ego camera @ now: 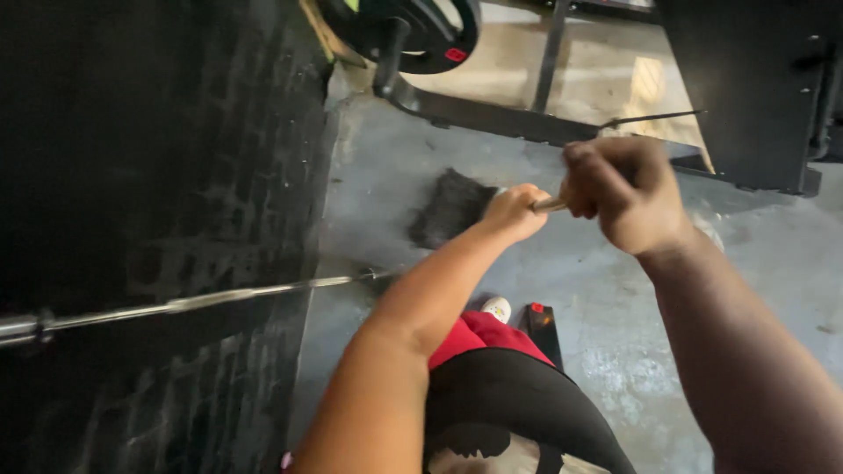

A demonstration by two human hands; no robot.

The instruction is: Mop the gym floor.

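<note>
Both hands, left and right, clench a broom handle; its bristles could catch the nearby barbell, jolting the grip.

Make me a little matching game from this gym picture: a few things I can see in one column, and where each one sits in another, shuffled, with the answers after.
Things:
1. broom head
2. steel barbell
3. weight plate
4. black rubber mat

Places:
A. top of the picture, next to a black frame
B. lying across the mat's edge, towards the grey floor
C. covers the left side of the floor
D. on the grey concrete, beyond the left hand

Pairs: 1-D, 2-B, 3-A, 4-C. Both hands, the right hand too, grip the broom's handle.
</note>
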